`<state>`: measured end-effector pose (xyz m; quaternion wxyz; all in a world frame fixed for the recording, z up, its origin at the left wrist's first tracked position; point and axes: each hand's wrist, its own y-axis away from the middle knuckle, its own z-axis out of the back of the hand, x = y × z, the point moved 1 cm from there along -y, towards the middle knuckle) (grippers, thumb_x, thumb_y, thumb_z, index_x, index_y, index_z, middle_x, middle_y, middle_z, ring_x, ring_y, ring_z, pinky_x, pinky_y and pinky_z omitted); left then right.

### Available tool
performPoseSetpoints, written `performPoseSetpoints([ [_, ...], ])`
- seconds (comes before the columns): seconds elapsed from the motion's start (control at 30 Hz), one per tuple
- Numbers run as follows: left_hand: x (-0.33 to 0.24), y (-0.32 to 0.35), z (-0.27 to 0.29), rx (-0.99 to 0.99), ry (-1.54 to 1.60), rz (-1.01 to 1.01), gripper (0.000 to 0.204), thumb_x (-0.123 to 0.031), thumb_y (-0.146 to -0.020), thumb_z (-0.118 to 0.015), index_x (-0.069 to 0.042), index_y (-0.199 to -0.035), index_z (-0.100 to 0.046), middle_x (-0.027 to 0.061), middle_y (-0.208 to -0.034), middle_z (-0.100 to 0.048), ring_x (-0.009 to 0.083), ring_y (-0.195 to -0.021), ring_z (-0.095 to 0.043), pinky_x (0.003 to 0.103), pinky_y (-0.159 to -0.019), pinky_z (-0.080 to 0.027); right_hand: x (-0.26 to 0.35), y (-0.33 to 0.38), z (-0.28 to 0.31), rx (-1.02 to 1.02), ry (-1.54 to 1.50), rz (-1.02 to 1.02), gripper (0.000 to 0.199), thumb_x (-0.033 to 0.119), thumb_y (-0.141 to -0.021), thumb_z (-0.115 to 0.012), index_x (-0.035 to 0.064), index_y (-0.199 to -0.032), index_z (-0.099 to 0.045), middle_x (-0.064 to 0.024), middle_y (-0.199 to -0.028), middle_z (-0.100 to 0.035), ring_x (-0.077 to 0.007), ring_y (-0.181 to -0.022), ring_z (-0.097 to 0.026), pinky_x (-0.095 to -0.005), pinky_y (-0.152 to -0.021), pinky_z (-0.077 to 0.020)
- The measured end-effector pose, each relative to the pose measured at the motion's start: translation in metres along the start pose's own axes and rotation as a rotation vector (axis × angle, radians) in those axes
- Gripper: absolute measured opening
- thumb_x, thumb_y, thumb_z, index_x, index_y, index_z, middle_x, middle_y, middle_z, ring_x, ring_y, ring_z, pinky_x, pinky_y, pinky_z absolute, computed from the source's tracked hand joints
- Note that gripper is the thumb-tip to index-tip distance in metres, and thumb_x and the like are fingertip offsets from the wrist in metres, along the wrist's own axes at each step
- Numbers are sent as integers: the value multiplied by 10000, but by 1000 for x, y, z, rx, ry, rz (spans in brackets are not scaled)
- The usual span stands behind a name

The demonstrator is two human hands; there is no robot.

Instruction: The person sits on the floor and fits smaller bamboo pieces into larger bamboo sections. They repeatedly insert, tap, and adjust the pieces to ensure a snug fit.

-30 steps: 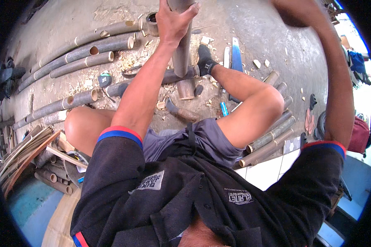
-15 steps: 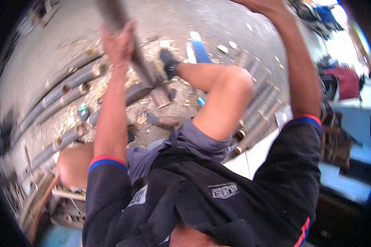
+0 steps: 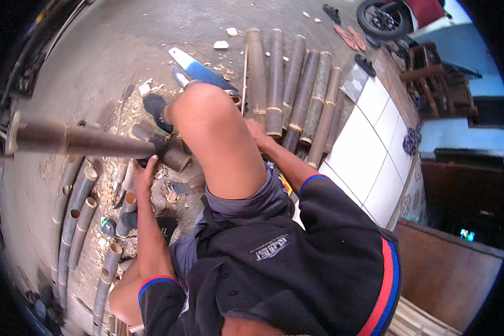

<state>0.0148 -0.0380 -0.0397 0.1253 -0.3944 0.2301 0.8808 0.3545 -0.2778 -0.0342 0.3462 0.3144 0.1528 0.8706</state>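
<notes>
In my left hand (image 3: 143, 171) is a thick brown bamboo tube (image 3: 89, 140), gripped near its right end with the thumb along its lower side. The tube juts out to the left, nearly level, its far end close to the picture's left edge. Below its right end another short bamboo piece (image 3: 176, 159) lies among shavings. My right hand (image 3: 256, 134) reaches beside my raised knee, next to the near ends of a row of bamboo tubes (image 3: 274, 84). The knee partly covers that hand; its fingers are not clear. A handsaw (image 3: 201, 70) with a blue-and-white blade lies beyond the knee.
Several cut bamboo tubes with holes (image 3: 78, 196) lie at left among pale shavings (image 3: 103, 246). A small green-and-black round thing (image 3: 108, 226) is near them. White floor tiles (image 3: 364, 148) edge the right side. Sandals (image 3: 350, 38) and a motorcycle wheel (image 3: 383, 19) stand far right.
The bamboo tube in my left hand has swung from steeply pointing away to lying across toward the left. My right hand has come down from the upper right to beside the knee. The view has shifted rightward.
</notes>
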Motion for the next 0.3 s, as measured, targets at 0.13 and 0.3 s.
performPoseSetpoints([
  [0.13,19,-18,9,130,115,-31,905,-513,-833,-786,36,-1482,-475,228,-1396,-607,342,-1297,-564,398,-1127,-378,-33,17,-41,-101,-61,65,771,437,-876,-691,148,-1522,-387,-286,-1128,-679,-472,-1059,-663,-558,-881,-531],
  [0.3,14,-13,16,73,-8,-41,878,-540,-860,-751,42,-1466,-499,228,-1424,-586,339,-1311,-554,400,-1126,-380,-50,54,-13,-622,-19,-12,507,378,-892,-690,86,-1301,-628,-241,-1098,-665,-411,-1047,-660,-545,-843,-540],
])
